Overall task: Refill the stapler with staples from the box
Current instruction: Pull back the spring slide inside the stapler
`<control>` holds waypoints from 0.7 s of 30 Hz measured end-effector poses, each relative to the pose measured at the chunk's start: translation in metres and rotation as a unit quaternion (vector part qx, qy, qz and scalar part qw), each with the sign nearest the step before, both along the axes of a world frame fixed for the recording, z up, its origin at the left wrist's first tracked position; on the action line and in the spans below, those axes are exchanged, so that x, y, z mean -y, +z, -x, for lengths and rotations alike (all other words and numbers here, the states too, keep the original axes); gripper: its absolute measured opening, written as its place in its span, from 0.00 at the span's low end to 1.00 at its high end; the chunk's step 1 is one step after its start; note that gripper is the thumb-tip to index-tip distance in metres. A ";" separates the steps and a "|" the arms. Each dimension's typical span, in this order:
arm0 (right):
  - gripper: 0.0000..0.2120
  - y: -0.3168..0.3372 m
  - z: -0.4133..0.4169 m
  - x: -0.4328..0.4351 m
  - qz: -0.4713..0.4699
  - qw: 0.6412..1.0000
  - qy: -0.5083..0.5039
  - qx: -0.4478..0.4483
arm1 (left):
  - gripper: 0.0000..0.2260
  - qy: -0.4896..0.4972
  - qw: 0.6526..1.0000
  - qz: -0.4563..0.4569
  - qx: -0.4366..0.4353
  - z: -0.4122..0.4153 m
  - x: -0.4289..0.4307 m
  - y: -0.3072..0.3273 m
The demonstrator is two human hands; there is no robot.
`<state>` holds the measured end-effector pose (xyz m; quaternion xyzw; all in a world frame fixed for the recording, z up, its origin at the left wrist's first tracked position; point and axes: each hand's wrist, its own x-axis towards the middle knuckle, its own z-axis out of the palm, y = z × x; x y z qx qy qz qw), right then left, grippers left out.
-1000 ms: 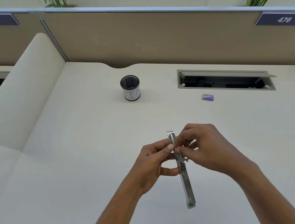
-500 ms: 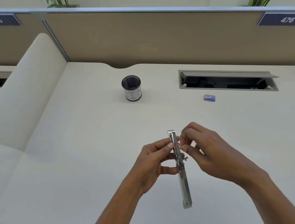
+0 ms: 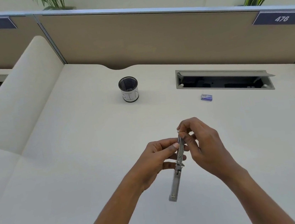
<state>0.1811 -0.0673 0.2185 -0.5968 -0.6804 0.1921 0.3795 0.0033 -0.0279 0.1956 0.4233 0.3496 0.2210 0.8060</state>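
A slim metal stapler (image 3: 176, 179) is folded out flat and held lengthwise above the desk, one end pointing toward me. My left hand (image 3: 156, 159) pinches its upper half from the left side. My right hand (image 3: 202, 144) has its fingertips closed on the stapler's far tip; whether staples are between those fingers is too small to tell. A small purple staple box (image 3: 206, 97) lies flat on the desk to the far right, well beyond both hands.
A black mesh cup (image 3: 128, 89) labelled "BIN" stands at the desk's middle rear. An open cable tray slot (image 3: 224, 80) is cut into the desk behind the box. Tan partition panels wall the back, and a cream divider rises at left.
My right hand has moved up along the stapler to its far tip. The stapler has tilted so its near end swings slightly left. My left hand keeps its grip.
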 end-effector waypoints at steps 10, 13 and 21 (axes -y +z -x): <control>0.07 -0.019 0.001 0.009 -0.059 0.977 -0.194 -0.062 | 0.27 -0.008 0.964 -0.222 -0.147 -0.007 0.005 -0.011; 0.08 -0.030 -0.003 0.013 -0.031 0.955 -0.269 -0.121 | 0.15 0.033 0.925 -0.326 -0.192 -0.008 0.004 -0.025; 0.05 -0.079 -0.010 0.023 0.069 0.905 -0.353 -0.229 | 0.08 -0.010 0.843 -0.477 -0.247 -0.010 -0.020 -0.054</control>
